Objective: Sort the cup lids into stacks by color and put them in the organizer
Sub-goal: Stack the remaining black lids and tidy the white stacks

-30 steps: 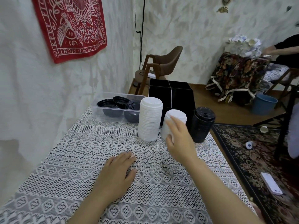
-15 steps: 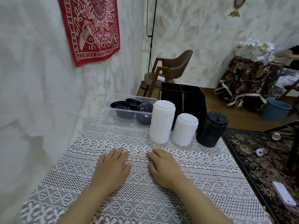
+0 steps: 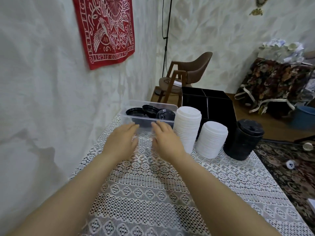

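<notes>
A clear plastic bin (image 3: 129,119) at the table's far left holds loose black lids (image 3: 150,111). To its right stand a tall white lid stack (image 3: 187,128), a shorter white lid stack (image 3: 212,139) and a black lid stack (image 3: 243,139). Behind them is the black divided organizer (image 3: 214,106). My left hand (image 3: 121,142) and my right hand (image 3: 164,140) reach forward side by side, fingers straight, their tips at the bin's near wall. Both hold nothing and are slightly blurred.
A lace cloth (image 3: 153,193) covers the table, which runs along the white wall on the left. Past the table's far end stands a brown chair (image 3: 185,74). A patterned rug (image 3: 289,167) with small items lies on the floor to the right.
Both hands have left the cloth and moved forward toward the clear bin. A second ago my right hand was at the shorter white stack. The view has shifted forward.
</notes>
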